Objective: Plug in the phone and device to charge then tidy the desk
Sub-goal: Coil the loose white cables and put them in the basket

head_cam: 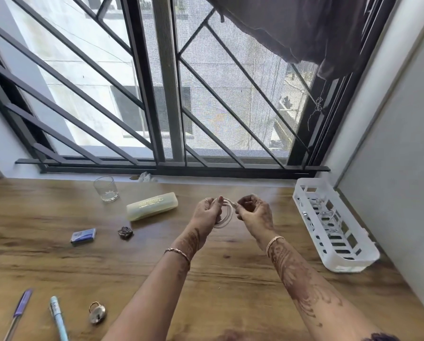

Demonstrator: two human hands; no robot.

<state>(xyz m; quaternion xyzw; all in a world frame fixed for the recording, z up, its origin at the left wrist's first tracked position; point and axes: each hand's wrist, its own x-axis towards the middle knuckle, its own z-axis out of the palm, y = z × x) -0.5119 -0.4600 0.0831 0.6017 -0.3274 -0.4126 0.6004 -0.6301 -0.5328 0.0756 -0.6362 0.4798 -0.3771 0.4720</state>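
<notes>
Head view: both hands raised over the tabletop (pixel 230 279), mid-frame.
Left hand (pixel 207 214): fingers curled round a coiled white cable (pixel 225 215).
Right hand (pixel 254 212): pinches the cable's end at the coil's 2 o'clock.
White basket (pixel 352 264): 3 o'clock of the hands, against the wall, holding loose cords (pixel 326 215).
Pale case (pixel 152 206), glass (pixel 106 189): 9 to 10 o'clock of the hands.

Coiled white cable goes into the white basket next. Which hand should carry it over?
Probably right. The right hand pinches the end of the white cable and is on the same side as the white basket. The left hand holds the loops but would have to cross over.
</notes>
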